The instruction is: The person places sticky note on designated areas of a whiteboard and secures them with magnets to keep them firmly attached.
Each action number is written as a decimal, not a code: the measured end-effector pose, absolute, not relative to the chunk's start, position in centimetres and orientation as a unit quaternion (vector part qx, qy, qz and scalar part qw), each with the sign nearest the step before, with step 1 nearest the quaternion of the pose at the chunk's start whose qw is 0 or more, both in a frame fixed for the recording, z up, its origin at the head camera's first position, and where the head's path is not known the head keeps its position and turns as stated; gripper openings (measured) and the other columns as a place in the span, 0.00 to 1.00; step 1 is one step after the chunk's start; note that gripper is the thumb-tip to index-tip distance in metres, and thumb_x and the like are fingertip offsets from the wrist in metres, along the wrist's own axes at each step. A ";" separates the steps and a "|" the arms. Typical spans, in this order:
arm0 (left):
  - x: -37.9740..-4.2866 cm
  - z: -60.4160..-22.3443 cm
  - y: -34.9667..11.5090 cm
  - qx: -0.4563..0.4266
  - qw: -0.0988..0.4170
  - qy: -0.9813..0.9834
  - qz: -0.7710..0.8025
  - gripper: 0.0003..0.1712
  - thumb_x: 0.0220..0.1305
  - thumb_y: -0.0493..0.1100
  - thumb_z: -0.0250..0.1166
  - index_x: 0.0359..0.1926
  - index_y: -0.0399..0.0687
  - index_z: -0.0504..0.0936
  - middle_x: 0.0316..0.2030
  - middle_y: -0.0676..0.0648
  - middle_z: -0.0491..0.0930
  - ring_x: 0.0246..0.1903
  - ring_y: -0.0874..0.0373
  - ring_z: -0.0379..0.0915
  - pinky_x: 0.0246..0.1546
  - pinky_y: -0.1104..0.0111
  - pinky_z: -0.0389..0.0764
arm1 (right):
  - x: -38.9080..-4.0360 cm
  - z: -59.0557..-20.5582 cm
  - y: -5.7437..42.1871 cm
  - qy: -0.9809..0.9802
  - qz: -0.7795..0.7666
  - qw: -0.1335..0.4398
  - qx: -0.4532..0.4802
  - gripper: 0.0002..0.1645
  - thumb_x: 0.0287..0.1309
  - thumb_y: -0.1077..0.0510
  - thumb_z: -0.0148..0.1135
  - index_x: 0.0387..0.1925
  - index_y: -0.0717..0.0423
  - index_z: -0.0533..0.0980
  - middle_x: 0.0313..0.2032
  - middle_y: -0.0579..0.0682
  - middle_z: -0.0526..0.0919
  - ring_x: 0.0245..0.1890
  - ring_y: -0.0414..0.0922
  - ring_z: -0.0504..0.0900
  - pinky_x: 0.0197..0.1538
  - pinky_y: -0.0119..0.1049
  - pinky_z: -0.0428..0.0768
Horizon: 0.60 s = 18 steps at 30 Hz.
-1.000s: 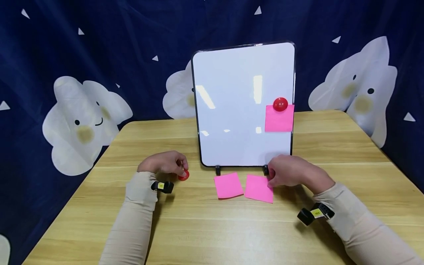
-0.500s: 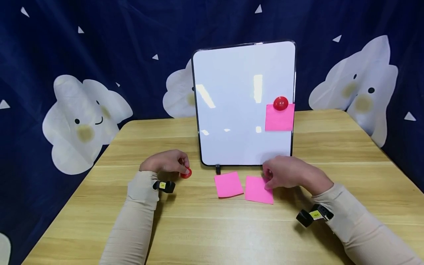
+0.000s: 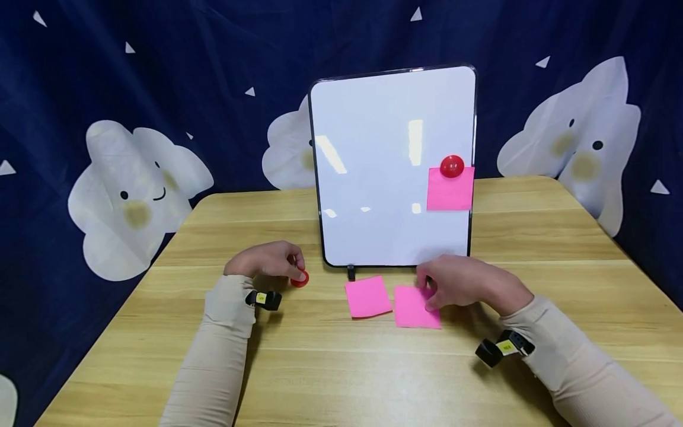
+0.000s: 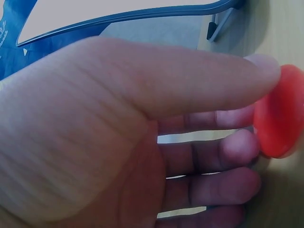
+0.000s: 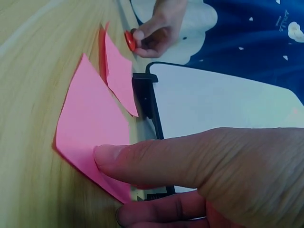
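Your left hand (image 3: 267, 261) pinched a red magnet (image 3: 300, 279); your right hand (image 3: 464, 279) touched the right-hand pink note (image 3: 412, 315) on the table (image 3: 331, 373) before the whiteboard (image 3: 384, 178), whether pinching, I couldn't tell. Picking it up seemed the step, calling next for a clean lift.

Navy cloud-print curtain (image 3: 235, 53) behind wooden table (image 3: 341, 379)
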<state>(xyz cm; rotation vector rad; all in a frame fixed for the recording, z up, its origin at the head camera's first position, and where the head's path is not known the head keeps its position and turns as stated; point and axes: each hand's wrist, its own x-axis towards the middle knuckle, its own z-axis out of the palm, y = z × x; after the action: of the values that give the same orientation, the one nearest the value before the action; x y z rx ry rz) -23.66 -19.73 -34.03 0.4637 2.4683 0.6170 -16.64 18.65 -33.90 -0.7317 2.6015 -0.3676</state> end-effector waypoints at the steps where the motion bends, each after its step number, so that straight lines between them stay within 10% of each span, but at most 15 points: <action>1: -23.7 -34.1 -19.7 0.173 0.274 0.918 0.230 0.11 0.60 0.45 0.71 0.38 0.45 0.79 0.31 0.50 0.80 0.32 0.55 0.70 0.36 0.64 0.70 | -16.6 -33.9 18.6 0.932 -0.135 0.208 -0.265 0.15 0.51 0.52 0.78 0.38 0.44 0.79 0.30 0.42 0.75 0.32 0.43 0.73 0.34 0.38 0.74; 18: -23.4 -33.8 -19.4 0.143 0.282 0.918 0.238 0.14 0.56 0.43 0.74 0.39 0.44 0.80 0.33 0.46 0.78 0.32 0.52 0.71 0.33 0.63 0.71 | -16.3 -33.5 18.7 0.942 -0.088 0.180 -0.270 0.17 0.49 0.48 0.78 0.31 0.46 0.76 0.25 0.40 0.74 0.28 0.41 0.71 0.34 0.37 0.73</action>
<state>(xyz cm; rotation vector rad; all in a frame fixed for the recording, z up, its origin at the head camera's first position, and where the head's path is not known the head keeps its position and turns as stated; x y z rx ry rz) -23.42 -19.38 -33.85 0.3838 2.4605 0.6379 -16.28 18.65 -33.51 -0.7637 2.6613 -0.2475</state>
